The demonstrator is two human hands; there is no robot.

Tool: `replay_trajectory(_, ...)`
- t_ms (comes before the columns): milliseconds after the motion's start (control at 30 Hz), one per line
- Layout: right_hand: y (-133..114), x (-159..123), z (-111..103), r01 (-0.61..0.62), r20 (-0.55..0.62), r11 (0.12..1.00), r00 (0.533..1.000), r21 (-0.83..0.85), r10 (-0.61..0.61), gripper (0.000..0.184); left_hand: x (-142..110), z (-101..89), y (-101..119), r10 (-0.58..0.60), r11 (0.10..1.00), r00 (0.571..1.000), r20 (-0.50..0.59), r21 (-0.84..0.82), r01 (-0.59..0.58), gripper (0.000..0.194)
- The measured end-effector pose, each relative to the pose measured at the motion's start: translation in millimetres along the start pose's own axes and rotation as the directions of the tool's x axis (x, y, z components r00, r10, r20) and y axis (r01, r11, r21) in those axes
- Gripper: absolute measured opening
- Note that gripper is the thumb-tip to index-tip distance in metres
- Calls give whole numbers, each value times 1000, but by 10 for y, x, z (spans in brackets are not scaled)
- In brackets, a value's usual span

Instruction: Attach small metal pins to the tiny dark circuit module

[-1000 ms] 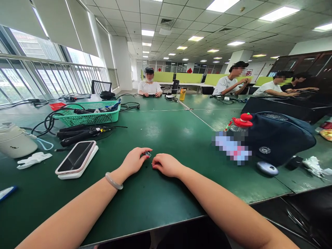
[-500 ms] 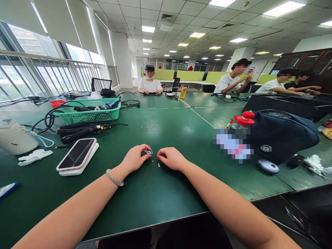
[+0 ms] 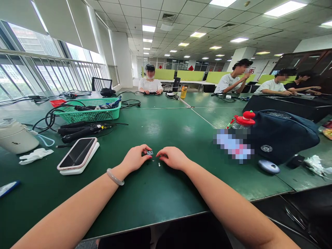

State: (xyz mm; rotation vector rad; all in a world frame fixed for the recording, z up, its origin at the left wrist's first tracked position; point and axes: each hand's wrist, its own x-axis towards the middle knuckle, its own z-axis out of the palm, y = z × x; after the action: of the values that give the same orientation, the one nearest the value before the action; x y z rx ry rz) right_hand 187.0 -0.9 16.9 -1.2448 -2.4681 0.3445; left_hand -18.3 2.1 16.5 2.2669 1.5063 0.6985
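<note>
Between the thumb and fingers of my left hand (image 3: 135,157) is a small dark rectangular piece with pale markings, like a tiny circuit board (image 3: 149,152). My right hand (image 3: 172,158) hovers just to its right, thumb and index finger slightly apart, with nothing visible between them. Below the fingertips, a tiny white piece (image 3: 159,164) lies on the green table (image 3: 145,204). A smaller pinkish bit (image 3: 153,160) rests near my left fingertips. Both tiny bits are too small to name.
To the left are a phone (image 3: 77,154) on a white box, black cables (image 3: 80,133), a green basket (image 3: 89,116) and a pale jug (image 3: 17,138). A computer mouse (image 3: 268,166), dark blue bag (image 3: 285,135) and red-lidded bottle (image 3: 244,119) stand right. Several people sit farther back.
My right thumb and index finger have parted a little. My left hand keeps its grip on the small board, almost unmoved.
</note>
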Motion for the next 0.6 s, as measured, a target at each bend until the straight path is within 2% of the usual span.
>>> replay_trajectory(67, -16, -16, -24, 68, 47, 996, 996, 60, -71, 19, -1, -2, 3, -6, 1000, 1000, 3, 6, 6, 26)
replay_trajectory(267, -41, -19, -11, 71, 124, 997, 989, 40, -75, 8, 5, 14, -11, 15, 1000, 1000, 0, -6, -15, 25)
replay_trajectory(600, -3, -3, 86, 73, 87, 996, 994, -51, -68, 7, -1, 2, 15, 32, 999, 999, 10, -44, -31, 25)
